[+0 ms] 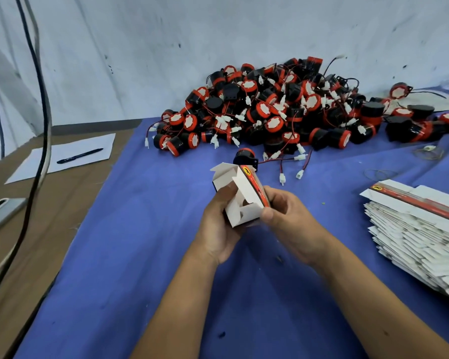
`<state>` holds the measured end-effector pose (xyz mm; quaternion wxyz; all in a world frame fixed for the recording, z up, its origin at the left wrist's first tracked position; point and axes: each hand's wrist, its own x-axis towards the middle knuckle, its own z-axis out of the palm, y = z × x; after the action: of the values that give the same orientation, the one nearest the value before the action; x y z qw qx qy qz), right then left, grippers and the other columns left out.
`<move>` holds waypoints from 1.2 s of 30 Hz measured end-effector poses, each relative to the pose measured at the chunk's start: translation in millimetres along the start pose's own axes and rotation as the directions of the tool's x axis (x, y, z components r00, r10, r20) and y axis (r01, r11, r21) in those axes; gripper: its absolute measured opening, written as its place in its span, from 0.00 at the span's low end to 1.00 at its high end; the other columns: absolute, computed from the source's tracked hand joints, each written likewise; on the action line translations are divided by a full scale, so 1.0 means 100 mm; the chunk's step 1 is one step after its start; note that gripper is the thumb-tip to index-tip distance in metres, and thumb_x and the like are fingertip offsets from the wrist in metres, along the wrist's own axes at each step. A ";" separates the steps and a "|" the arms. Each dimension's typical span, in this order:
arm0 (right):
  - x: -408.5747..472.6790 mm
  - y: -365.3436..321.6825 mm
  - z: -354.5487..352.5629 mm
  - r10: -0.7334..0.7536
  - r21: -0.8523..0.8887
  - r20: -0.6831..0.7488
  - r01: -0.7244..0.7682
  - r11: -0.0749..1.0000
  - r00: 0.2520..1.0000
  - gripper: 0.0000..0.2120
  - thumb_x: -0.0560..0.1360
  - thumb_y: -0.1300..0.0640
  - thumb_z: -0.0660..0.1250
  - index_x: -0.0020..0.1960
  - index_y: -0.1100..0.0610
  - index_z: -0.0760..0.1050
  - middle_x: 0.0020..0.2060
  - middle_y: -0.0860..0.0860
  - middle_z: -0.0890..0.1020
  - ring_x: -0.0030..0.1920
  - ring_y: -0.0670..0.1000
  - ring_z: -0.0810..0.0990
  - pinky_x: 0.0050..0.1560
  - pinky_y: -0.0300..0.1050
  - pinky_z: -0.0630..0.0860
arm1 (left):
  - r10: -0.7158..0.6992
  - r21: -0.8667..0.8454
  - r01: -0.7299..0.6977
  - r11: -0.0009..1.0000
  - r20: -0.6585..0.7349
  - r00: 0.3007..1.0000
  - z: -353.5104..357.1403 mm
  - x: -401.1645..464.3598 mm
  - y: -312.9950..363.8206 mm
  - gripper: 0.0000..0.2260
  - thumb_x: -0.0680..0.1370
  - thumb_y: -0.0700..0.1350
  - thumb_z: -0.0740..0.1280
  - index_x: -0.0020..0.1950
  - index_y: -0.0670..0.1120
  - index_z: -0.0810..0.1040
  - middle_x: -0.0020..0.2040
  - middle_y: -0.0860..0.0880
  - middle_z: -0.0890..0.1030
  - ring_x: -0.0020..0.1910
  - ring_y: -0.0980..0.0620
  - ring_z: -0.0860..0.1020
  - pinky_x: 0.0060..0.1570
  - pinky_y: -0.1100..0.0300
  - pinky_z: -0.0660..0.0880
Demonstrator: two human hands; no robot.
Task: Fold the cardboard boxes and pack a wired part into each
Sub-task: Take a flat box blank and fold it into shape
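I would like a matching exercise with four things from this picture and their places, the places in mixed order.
Things:
1. pen
2. stack of flat boxes
3. pile of wired parts
4. half-folded box

Places:
A. at the back of the blue cloth, by the wall
B. between both hands
C. on the white paper, left
D. at the right edge of the cloth

Pairs: 1-C, 2-D, 3-A, 4-B

Both bare forearms reach forward and converge, the left hand (219,226) cupped palm-up with its thumb raised and fingers curled, the right hand (283,216) turned inward beside it, its thumb and curled fingers pinching.
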<state>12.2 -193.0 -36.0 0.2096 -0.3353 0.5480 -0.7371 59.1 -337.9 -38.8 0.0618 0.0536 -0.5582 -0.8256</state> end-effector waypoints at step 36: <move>0.02 0.16 0.08 -0.328 -0.840 -0.184 0.025 0.542 0.927 0.39 0.76 0.58 0.67 0.79 0.39 0.52 0.72 0.41 0.67 0.67 0.45 0.70 0.60 0.50 0.76 | -0.013 -0.247 -0.021 0.969 -0.137 0.991 0.14 0.03 0.01 0.32 0.79 0.68 0.58 0.70 0.45 0.77 0.61 0.43 0.84 0.57 0.45 0.82 0.54 0.51 0.79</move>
<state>15.7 -204.6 -48.9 -0.1400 -0.3240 0.8173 -0.4555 54.4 -325.6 -32.7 0.1079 0.1011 -0.4454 -0.8830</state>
